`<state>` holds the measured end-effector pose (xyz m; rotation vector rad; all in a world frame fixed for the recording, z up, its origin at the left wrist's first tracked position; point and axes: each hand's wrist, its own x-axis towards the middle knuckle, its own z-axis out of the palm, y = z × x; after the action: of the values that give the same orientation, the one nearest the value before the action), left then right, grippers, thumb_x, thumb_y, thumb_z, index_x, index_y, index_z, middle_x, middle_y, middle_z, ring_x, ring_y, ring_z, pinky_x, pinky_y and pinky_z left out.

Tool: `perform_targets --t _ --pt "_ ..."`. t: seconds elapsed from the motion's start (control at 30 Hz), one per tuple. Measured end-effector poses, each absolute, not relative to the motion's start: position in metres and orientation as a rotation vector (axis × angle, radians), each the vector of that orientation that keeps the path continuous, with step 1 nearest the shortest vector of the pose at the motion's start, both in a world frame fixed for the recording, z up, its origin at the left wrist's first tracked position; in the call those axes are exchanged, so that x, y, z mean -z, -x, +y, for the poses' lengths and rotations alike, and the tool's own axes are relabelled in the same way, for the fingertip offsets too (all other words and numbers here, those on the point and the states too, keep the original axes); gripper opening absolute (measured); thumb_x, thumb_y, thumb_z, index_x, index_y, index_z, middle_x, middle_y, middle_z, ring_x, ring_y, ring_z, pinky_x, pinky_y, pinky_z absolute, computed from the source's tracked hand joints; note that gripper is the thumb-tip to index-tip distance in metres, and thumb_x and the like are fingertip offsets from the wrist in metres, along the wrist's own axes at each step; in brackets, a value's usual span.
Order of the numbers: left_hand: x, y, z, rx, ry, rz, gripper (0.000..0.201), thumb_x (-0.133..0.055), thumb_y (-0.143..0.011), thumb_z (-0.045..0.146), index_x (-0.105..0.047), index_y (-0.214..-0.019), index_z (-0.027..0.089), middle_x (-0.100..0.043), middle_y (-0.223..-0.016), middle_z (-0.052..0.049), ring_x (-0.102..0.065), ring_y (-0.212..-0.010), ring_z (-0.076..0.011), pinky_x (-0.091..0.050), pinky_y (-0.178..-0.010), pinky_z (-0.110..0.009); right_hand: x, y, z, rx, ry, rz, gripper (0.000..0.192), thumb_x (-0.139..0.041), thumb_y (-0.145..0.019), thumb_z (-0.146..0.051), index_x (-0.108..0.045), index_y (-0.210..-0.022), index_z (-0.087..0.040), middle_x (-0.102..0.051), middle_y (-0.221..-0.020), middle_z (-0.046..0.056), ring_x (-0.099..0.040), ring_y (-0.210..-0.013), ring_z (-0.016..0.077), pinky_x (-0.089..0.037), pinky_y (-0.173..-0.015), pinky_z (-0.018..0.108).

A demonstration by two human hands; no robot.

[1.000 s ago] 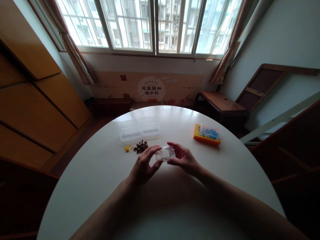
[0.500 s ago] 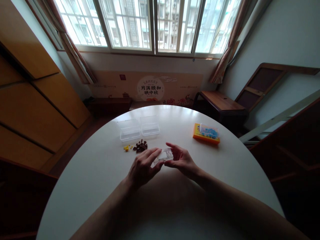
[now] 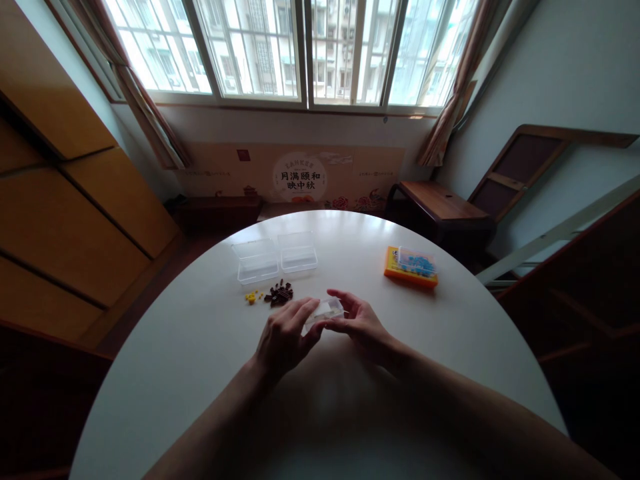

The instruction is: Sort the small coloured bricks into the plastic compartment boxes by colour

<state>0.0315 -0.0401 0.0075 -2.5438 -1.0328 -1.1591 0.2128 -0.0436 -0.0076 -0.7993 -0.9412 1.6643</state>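
Both hands hold a small clear plastic box point(image 3: 327, 309) just above the table's middle; pale pieces seem to be inside it. My left hand point(image 3: 286, 333) closes on its left side, fingers over the top and thumb at the near edge. On the right side, my right hand point(image 3: 361, 321) grips it between the thumb and the fingers behind. A pile of dark brown building pieces point(image 3: 279, 293) lies just beyond my left hand, with a few small yellow pieces point(image 3: 251, 298) to its left. What the lower fingers touch is hidden.
Two clear boxes with raised lids, a left one point(image 3: 258, 270) and a right one point(image 3: 299, 259), stand behind the pieces. An orange-yellow box point(image 3: 410, 277) at the right bears a clear case of blue pieces point(image 3: 418, 262). The round white table point(image 3: 200, 400) curves toward a wooden stool point(image 3: 440, 201).
The clear box has tilted slightly in my hands, and my right hand has shifted a little to the left. The pieces and other boxes lie as before.
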Motion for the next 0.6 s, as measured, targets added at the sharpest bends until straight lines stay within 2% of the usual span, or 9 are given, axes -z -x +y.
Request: perform_targets --t 0.17,0.37,0.6 --pt "-0.004 -0.031 -0.04 1.127 2.522 -0.965 0.031 -0.049 -0.091 0.034 -0.059 -0.116 0.017 -0.07 -0.104 -0.014 -0.07 -0.09 -0.0238 -0.059 -0.076 -0.034 0.004 -0.211 -0.045 -1.768 0.711 -0.963 0.047 -0.085 -0.057 -0.02 -0.066 -0.099 -0.015 -0.07 -0.089 0.003 -0.065 -0.081 0.0161 -0.051 -0.082 0.031" --pt "-0.005 -0.031 -0.04 1.119 2.528 -0.891 0.029 -0.053 -0.09 0.031 -0.061 -0.114 0.016 -0.071 -0.104 -0.014 -0.07 -0.09 -0.0245 -0.059 -0.075 -0.034 0.005 -0.217 -0.044 -1.757 0.712 -1.012 0.044 -0.086 -0.055 -0.019 -0.067 -0.095 -0.016 -0.07 -0.083 0.002 -0.063 -0.074 0.0142 -0.05 -0.074 0.027" --pt "-0.015 -0.032 -0.04 1.279 2.587 -1.062 0.023 -0.052 -0.091 0.033 -0.067 -0.095 0.016 -0.073 -0.083 -0.007 -0.069 -0.07 -0.017 -0.053 -0.063 -0.024 0.007 -0.211 -0.048 -1.767 0.705 -0.987 0.039 -0.085 -0.055 -0.016 -0.067 -0.09 -0.016 -0.07 -0.081 0.001 -0.063 -0.073 0.0144 -0.049 -0.071 0.026"
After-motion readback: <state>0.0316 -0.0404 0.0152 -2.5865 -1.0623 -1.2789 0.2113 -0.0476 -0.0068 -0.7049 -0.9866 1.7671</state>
